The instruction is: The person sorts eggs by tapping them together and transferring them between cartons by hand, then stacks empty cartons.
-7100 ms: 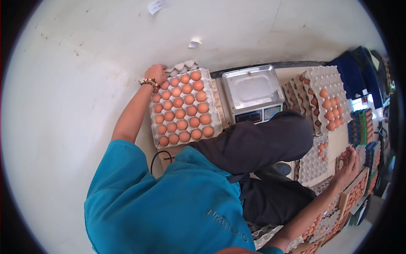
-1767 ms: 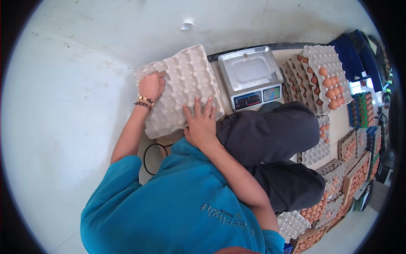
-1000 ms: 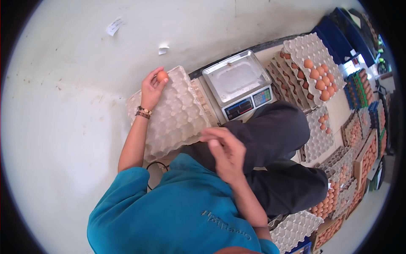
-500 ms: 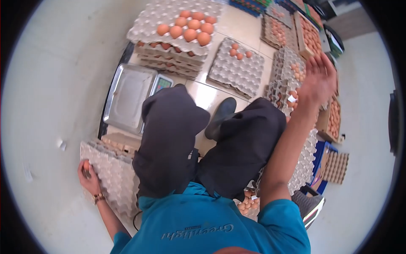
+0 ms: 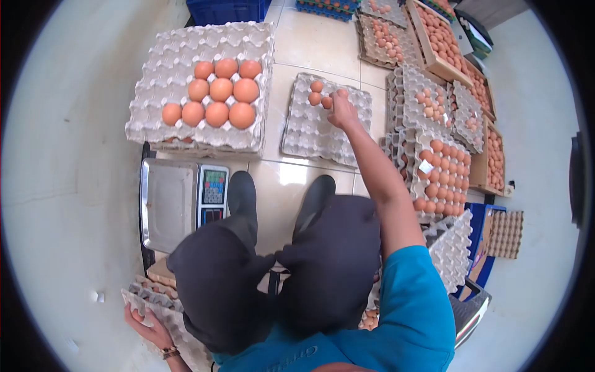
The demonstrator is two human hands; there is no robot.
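My left hand (image 5: 150, 330) is at the lower left, its fingers curled at the rim of a grey egg tray (image 5: 180, 325). A brown egg (image 5: 137, 315) shows between the fingers and thumb. My right hand (image 5: 343, 113) reaches forward to a flat grey egg tray (image 5: 310, 133) on the floor, its fingers closed round a brown egg (image 5: 342, 93) there. Beside these fingers a few more brown eggs (image 5: 315, 98) sit in the cups. To the left, a tall stack of egg trays (image 5: 158, 102) carries several brown eggs (image 5: 221, 90) on top.
A digital scale (image 5: 170, 201) with a metal pan stands left of my boots (image 5: 243, 195). On the right are stacked egg trays (image 5: 441, 177) filled with eggs and wooden crates of eggs (image 5: 440, 37). A blue crate (image 5: 226, 11) stands at the far left.
My right hand has moved from the raised right side down to the eggs on the middle tray. The view has shifted forward. My left hand stays at its tray with the egg.
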